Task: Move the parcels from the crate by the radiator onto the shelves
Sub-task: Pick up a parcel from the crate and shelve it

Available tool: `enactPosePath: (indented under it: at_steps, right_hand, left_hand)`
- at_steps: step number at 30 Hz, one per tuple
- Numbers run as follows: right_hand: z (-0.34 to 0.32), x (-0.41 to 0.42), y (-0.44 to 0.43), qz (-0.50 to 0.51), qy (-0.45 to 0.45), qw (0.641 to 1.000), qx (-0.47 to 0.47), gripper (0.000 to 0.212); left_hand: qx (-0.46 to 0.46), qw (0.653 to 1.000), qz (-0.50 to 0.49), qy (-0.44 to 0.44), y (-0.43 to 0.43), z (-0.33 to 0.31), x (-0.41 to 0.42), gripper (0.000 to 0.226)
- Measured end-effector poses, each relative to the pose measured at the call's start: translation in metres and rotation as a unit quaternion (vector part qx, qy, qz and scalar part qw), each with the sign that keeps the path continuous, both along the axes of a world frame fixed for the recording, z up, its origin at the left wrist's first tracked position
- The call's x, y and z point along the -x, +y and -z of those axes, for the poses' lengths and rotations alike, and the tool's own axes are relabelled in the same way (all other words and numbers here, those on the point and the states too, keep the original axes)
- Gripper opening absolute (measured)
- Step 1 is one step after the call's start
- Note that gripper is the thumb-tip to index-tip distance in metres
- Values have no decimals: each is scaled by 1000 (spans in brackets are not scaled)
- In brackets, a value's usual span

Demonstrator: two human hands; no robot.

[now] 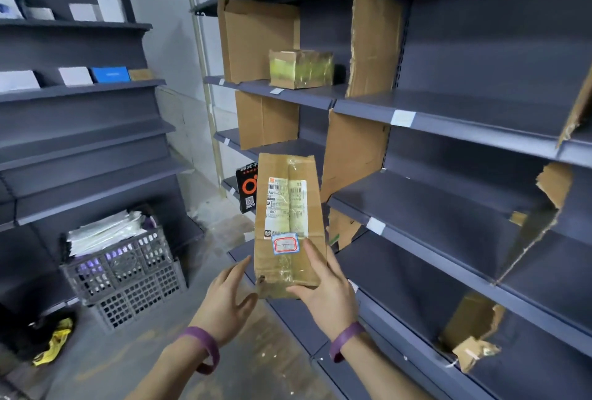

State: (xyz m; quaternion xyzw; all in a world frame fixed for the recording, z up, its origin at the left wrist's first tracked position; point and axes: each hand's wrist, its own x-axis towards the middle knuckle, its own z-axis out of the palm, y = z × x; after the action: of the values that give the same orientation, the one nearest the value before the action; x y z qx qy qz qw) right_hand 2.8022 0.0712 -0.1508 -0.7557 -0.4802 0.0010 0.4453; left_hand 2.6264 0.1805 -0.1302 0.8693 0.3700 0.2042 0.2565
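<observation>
A long brown cardboard parcel (288,220) with a white shipping label and a red-and-blue sticker is held upright in front of the dark grey shelves (448,207). My right hand (323,290) grips its lower right end, thumb under the bottom edge. Just left of the parcel's bottom corner is my left hand (229,300), fingers straight, holding nothing. The grey perforated crate (125,274) with white bagged parcels stands on the floor at lower left.
Torn cardboard dividers (374,37) stand between shelf bays. A taped small box (301,68) sits on an upper shelf and a black box (246,188) lower down. The left shelving (80,85) carries white and blue boxes. Yellow-black item (54,342) lies on the floor.
</observation>
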Motion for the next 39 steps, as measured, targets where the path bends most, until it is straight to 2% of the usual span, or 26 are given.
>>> enactPosePath:
  at_steps: [15, 25, 30, 34, 39]
  right_hand:
    - [0, 51, 279, 27, -15, 999, 13, 97]
    - [-1, 59, 435, 3, -26, 999, 28, 97]
    - [10, 51, 522, -45, -9, 999, 26, 95]
    - [17, 36, 604, -81, -5, 997, 2, 94]
    - [12, 9, 702, -79, 1, 997, -13, 96]
  left_hand:
    - [-8, 998, 49, -48, 294, -3, 29, 56]
    - [12, 996, 20, -85, 439, -1, 40, 52]
    - [15, 995, -8, -96, 512, 8, 42, 53]
    - [-5, 995, -47, -89, 584, 7, 30, 50]
    - [-24, 993, -69, -96, 676, -6, 0, 46]
